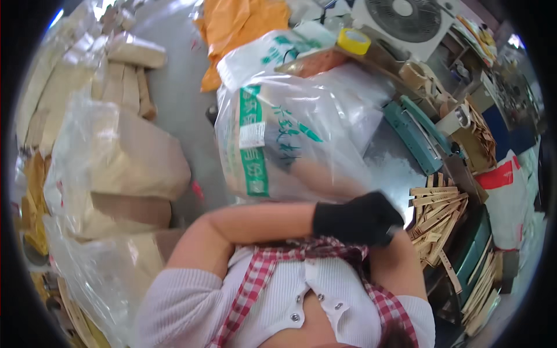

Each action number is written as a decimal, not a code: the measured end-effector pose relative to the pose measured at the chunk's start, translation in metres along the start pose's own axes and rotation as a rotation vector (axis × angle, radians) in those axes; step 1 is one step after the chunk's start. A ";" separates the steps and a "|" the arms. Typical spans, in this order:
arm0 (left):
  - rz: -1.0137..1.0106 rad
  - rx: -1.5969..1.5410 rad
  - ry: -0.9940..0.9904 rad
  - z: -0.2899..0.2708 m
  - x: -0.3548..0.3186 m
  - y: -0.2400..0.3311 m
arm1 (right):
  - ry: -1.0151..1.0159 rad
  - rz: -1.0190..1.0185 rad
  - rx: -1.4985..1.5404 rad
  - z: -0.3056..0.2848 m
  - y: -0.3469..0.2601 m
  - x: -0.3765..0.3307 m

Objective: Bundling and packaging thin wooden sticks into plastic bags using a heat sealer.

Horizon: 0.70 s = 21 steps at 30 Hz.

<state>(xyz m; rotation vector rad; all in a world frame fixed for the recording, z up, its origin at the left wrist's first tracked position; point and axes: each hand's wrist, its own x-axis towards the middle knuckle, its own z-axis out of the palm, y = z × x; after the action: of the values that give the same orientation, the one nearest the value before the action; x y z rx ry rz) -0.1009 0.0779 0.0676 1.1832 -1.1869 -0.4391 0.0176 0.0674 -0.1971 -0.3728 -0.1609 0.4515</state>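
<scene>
My left hand [357, 220] wears a black glove and lies across my front, beside my right arm. Its fingers look curled closed; what is in them, if anything, is hidden. In front of me stands a large clear plastic bag [307, 124] with a green printed strip, a white label and green handwriting. A blurred skin-toned shape, likely my right forearm [328, 178], shows at the bag's lower part, apparently through the plastic. My right hand's fingers cannot be made out there. To the right of my left hand lies a loose pile of flat wooden sticks [436, 217].
Wrapped brown paper packages [139, 153] crowd the left side. Behind the bag are an orange bag [238, 29], a yellow tape roll [354, 41] and a box fan [403, 23]. A long teal device [413, 136] and a white-and-red sack [505, 203] stand at the right.
</scene>
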 end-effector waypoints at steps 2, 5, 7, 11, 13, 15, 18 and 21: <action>-0.197 -0.234 0.005 -0.007 0.002 0.003 | 0.033 0.073 -0.099 0.049 0.022 -0.022; -0.119 0.188 -0.215 -0.024 -0.034 -0.005 | 0.027 0.094 -0.284 0.115 0.017 -0.013; -0.190 0.386 -0.217 -0.088 -0.071 -0.019 | 0.039 0.116 -0.388 0.154 0.039 -0.024; -0.350 0.839 -0.219 -0.171 -0.073 -0.074 | -0.015 0.143 -0.617 0.216 0.066 -0.017; -0.126 0.557 -0.047 -0.136 -0.056 -0.069 | -0.027 0.089 -0.735 0.235 0.068 0.001; 0.266 0.232 0.316 -0.095 -0.028 -0.038 | -0.004 0.016 -0.838 0.250 0.075 0.013; 0.163 -0.018 0.337 -0.060 -0.024 -0.025 | 0.073 -0.073 -0.983 0.266 0.086 0.014; 0.127 -0.168 0.554 -0.064 -0.031 -0.054 | 0.322 -0.239 -1.206 0.253 0.064 0.025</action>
<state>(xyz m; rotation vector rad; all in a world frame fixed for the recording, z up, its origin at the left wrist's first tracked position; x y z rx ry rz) -0.0406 0.1122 0.0116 0.9897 -0.7227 -0.0967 -0.0442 0.2117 0.0131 -1.5798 -0.1471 0.0005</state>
